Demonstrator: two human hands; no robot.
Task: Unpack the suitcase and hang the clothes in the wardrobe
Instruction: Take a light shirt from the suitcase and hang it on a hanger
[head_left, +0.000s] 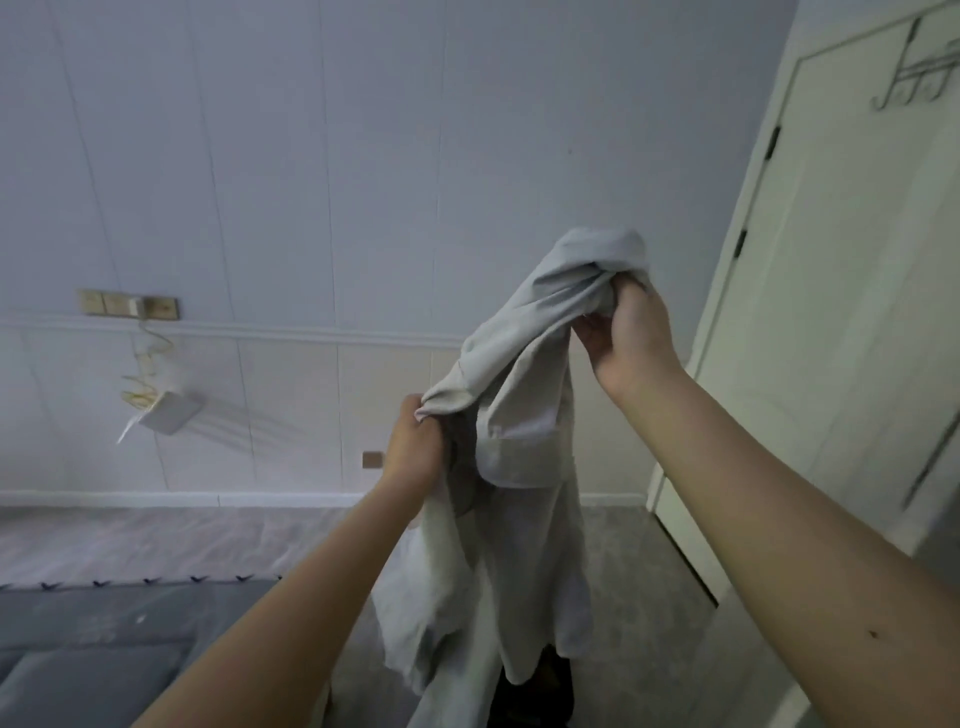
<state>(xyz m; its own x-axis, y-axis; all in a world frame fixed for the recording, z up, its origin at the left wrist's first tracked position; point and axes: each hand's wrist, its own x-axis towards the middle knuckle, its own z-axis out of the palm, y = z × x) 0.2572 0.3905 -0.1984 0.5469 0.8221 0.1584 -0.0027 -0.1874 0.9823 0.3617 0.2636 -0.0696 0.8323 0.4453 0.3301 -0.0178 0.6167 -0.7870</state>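
Right hand (631, 332) and left hand (415, 447) grip a pale garment (519, 415).

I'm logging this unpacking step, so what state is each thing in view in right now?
Pale garment: held up in the air, bunched at the top, rest hanging loose, not on a hanger.
Left hand: grips one bunched edge of the garment.
Right hand: grips the higher bunched part.
Door: closed.
Hook rack on the door: nothing hanging on it.
White adapter: dangling by its cord from the wall outlet.
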